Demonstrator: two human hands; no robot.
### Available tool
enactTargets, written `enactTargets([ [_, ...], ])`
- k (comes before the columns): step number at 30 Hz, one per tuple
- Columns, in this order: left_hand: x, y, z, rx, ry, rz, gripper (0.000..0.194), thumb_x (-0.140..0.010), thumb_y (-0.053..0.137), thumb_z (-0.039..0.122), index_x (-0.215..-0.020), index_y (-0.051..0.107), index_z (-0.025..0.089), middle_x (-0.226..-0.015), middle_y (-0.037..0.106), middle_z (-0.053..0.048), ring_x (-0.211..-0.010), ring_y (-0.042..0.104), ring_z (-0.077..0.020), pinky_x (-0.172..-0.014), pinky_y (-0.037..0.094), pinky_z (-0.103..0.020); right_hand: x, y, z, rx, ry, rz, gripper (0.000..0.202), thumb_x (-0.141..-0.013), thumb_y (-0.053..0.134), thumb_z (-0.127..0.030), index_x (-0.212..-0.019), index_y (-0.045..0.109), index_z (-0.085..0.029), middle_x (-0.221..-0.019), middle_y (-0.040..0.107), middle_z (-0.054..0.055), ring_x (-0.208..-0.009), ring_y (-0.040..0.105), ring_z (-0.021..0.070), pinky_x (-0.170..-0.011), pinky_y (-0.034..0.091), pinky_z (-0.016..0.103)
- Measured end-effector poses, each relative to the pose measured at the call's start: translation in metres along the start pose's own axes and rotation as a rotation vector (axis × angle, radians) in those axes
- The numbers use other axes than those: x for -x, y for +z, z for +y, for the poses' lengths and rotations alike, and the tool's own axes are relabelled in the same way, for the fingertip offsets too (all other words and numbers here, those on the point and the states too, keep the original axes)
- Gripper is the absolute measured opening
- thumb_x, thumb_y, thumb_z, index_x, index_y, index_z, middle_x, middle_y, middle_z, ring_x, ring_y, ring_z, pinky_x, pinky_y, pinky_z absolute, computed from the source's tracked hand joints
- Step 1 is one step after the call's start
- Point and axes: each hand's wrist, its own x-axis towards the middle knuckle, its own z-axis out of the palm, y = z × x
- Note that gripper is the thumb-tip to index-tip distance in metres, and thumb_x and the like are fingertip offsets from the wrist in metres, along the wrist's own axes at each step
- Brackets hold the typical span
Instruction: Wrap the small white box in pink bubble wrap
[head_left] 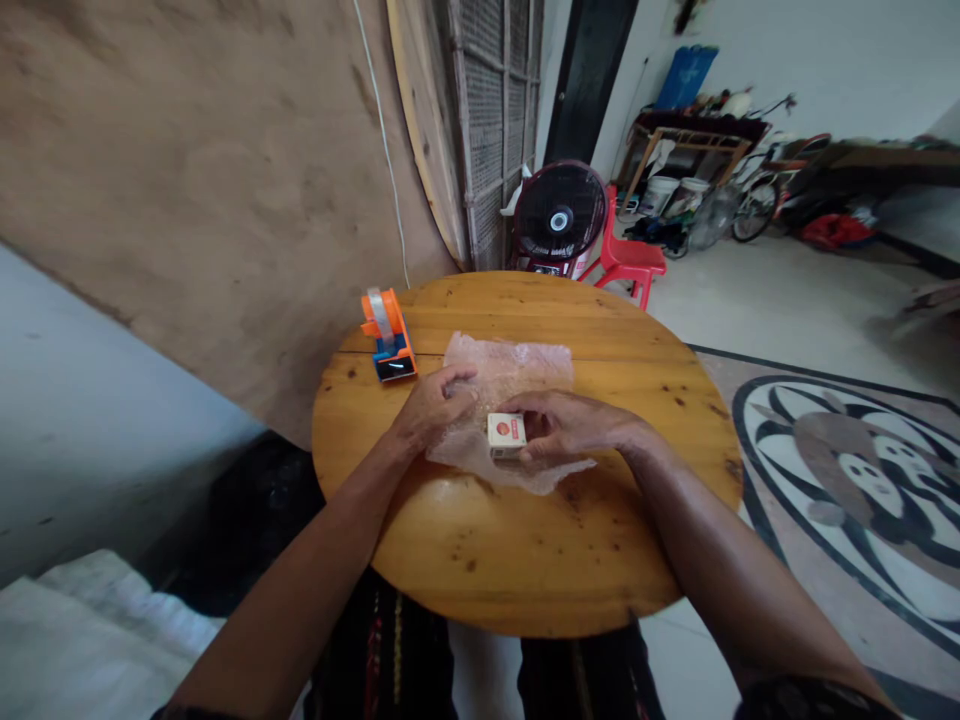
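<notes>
A small white box (508, 432) with a red print on top lies on a sheet of clear bubble wrap (514, 365). My right hand (566, 422) grips the box from its right side, fingers behind and thumb in front. On the left part of the sheet rests my left hand (441, 405), its thumb and fingers apart, a short way from the box. The wrap is spread over the round wooden table (525, 575), its near edge crumpled. Behind my left hand stands an orange and blue tape dispenser (390, 340) with a roll of tape.
A board-like brown wall (225, 150) borders the table on the left. Past the far edge stand a black fan (559, 212) and a red plastic chair (630, 255). A bicycle (757, 205) and a cluttered side table (694, 130) are farther back.
</notes>
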Motion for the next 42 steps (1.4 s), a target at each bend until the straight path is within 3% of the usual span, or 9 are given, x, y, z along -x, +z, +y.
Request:
enactTargets([
  [8,-0.0022,0.0012,-0.0039,0.024,-0.004,0.017,0.05,-0.07,0.06,0.028,-0.117,0.065,0.01,-0.108,0.07,-0.011,-0.089,0.065,-0.0215,-0.077,0.052,-0.032,-0.0006,0.0032,-0.0011,0.063,0.029,0.04,0.048,-0.072,0.073,-0.028,-0.119,0.062,-0.021,-0.092,0.069,0.003,-0.076,0.06,0.0157,-0.064,0.044,0.025],
  [16,-0.0038,0.0024,-0.0072,0.013,-0.009,0.029,0.05,-0.068,0.053,0.016,-0.116,0.066,0.011,-0.108,0.071,-0.01,-0.09,0.066,-0.0209,-0.078,0.053,-0.031,-0.0013,0.0013,-0.0029,0.045,0.016,0.104,0.039,-0.073,0.071,-0.028,-0.11,0.066,-0.018,-0.084,0.067,0.001,-0.071,0.058,0.0144,-0.06,0.042,0.024],
  [22,-0.0014,0.0033,-0.0043,0.021,-0.049,0.04,0.056,-0.067,0.049,0.014,-0.12,0.064,0.012,-0.092,0.072,-0.007,-0.069,0.062,-0.0161,-0.065,0.051,-0.027,0.0001,0.0006,-0.0011,0.019,0.034,0.049,0.04,-0.072,0.07,-0.025,-0.112,0.063,-0.019,-0.086,0.067,0.001,-0.072,0.059,0.015,-0.061,0.044,0.024],
  [27,-0.0022,0.0019,-0.0034,-0.04,0.008,0.037,0.055,-0.066,0.047,0.015,-0.117,0.065,0.011,-0.097,0.07,-0.007,-0.071,0.061,-0.0157,-0.067,0.049,-0.026,0.0008,-0.0017,-0.0018,0.017,0.013,0.002,0.042,-0.073,0.071,-0.026,-0.113,0.062,-0.019,-0.089,0.068,0.001,-0.073,0.059,0.0146,-0.062,0.044,0.024],
  [31,-0.0036,-0.0002,-0.0043,-0.141,0.016,0.018,0.06,-0.068,0.05,0.018,-0.126,0.06,0.011,-0.077,0.064,-0.002,-0.057,0.05,-0.0124,-0.058,0.043,-0.025,-0.0001,-0.0006,-0.0017,0.04,0.027,0.014,0.039,-0.073,0.072,-0.028,-0.11,0.064,-0.019,-0.086,0.067,0.001,-0.072,0.059,0.0144,-0.061,0.042,0.024],
  [37,-0.005,-0.0033,-0.0052,-0.196,0.052,0.15,0.053,-0.07,0.054,0.023,-0.12,0.062,0.01,-0.091,0.064,-0.006,-0.077,0.057,-0.0178,-0.075,0.049,-0.03,0.0013,0.0009,-0.0055,0.08,0.02,0.024,0.036,-0.075,0.069,-0.029,-0.109,0.064,-0.019,-0.086,0.067,0.002,-0.073,0.059,0.015,-0.061,0.04,0.024],
  [42,-0.007,-0.0042,-0.0088,-0.186,0.049,0.293,0.034,-0.072,0.054,0.022,-0.101,0.067,0.012,-0.097,0.064,-0.009,-0.081,0.06,-0.0189,-0.079,0.05,-0.033,0.0015,0.0022,-0.008,0.118,0.026,0.067,0.03,-0.075,0.07,-0.035,-0.1,0.065,-0.019,-0.085,0.066,0.001,-0.072,0.058,0.015,-0.06,0.038,0.024],
])
